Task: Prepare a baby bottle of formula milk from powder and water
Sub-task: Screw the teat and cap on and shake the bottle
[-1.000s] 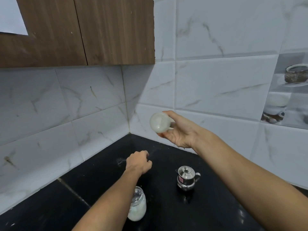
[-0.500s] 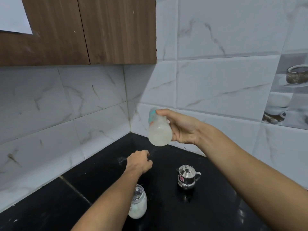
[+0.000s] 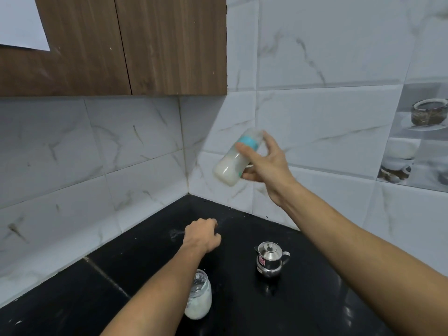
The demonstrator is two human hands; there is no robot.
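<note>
A home kitchen corner: marble-patterned wall tiles (image 3: pixel 315 122), a wooden wall cabinet (image 3: pixel 135 44), a black stone tabletop (image 3: pixel 242 311) and a small steel milk pot (image 3: pixel 270 259).

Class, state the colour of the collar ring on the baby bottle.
Teal blue: the collar ring on the baby bottle, clearest in the head view.

The right hand (image 3: pixel 268 166) grips a tilted baby bottle (image 3: pixel 236 159) of milk, raised above the desk (image 3: pixel 303 299). The left hand (image 3: pixel 202 236) rests fisted on it.
</note>
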